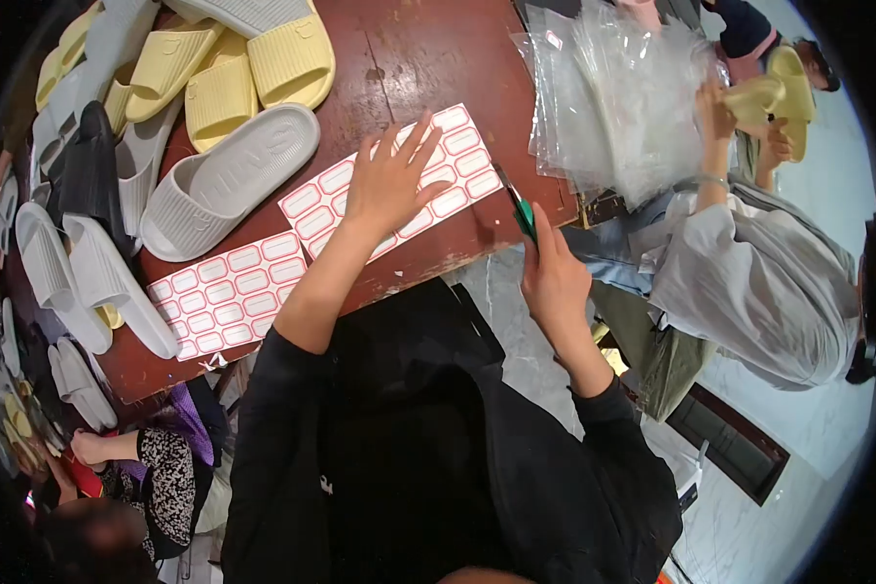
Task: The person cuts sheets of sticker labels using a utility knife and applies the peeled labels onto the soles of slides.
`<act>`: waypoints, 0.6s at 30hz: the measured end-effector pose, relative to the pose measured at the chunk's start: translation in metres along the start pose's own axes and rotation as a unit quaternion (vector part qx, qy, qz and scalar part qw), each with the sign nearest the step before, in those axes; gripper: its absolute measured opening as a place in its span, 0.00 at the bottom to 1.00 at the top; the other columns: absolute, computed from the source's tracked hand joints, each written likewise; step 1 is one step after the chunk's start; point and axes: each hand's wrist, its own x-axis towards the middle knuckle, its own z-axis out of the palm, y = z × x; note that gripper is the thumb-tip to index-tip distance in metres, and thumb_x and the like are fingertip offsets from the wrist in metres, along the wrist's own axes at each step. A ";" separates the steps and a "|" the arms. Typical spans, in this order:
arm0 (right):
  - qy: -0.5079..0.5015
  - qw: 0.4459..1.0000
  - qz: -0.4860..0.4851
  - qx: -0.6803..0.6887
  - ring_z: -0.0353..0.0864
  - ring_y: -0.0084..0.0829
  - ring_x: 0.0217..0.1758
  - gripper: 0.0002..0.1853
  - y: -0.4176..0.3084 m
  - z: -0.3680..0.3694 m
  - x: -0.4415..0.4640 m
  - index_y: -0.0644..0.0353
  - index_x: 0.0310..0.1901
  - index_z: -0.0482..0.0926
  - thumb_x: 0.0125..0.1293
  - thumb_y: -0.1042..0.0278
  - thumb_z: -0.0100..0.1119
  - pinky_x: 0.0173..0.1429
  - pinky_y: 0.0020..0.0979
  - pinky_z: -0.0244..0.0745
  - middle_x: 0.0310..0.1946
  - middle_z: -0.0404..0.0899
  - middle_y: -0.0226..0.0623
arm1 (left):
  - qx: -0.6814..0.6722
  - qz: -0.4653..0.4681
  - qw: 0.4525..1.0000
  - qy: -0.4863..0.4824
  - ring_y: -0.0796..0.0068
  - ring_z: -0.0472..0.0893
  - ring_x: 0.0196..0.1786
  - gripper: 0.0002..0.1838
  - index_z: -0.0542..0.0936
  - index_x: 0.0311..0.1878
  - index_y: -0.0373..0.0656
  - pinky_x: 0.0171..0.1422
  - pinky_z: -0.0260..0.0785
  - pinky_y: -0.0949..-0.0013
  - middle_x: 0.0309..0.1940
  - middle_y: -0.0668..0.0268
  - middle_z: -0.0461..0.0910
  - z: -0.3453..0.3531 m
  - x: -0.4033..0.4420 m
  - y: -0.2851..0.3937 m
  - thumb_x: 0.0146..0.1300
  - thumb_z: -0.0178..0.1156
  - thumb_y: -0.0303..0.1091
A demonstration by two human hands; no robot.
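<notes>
My left hand [387,187] lies flat with fingers spread on a white sheet of red-bordered labels [462,146]. In my right hand [558,280], just off the table's front edge, is a slim black-and-green tool [524,216], which looks like a utility knife. Its dark tip points at the sheet's right end; whether it touches is unclear. A second label sheet [229,297] lies to the left, close against the first. Beside it rests a grey slide sandal [234,180].
Yellow slides [219,102], white slides [107,282] and a black slide [92,170] crowd the left of the red table [428,54]. Clear plastic bags [618,97] overhang its right end. A co-worker [749,282] at right holds yellow slides [788,97]. Another person [170,477] is at lower left.
</notes>
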 end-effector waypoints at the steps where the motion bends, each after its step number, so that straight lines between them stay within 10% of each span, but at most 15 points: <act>1: 0.028 0.999 -0.007 0.023 0.78 0.42 0.23 0.25 -0.005 0.000 0.006 0.50 0.60 0.68 0.59 0.70 0.57 0.25 0.40 0.72 0.31 0.75 0.38 | 0.003 -0.003 1.000 -0.002 0.60 0.65 0.65 0.32 0.66 0.66 0.48 0.65 0.56 0.50 0.69 0.69 0.60 -0.003 -0.006 0.000 0.62 0.53 0.54; 18: 0.004 0.999 -0.037 -0.005 0.79 0.41 0.22 0.24 -0.041 0.072 0.059 0.57 0.59 0.68 0.59 0.71 0.55 0.22 0.39 0.73 0.30 0.77 0.38 | 0.083 -0.048 0.995 0.011 0.64 0.66 0.62 0.30 0.70 0.63 0.45 0.66 0.54 0.51 0.64 0.69 0.66 -0.003 -0.037 -0.005 0.60 0.57 0.49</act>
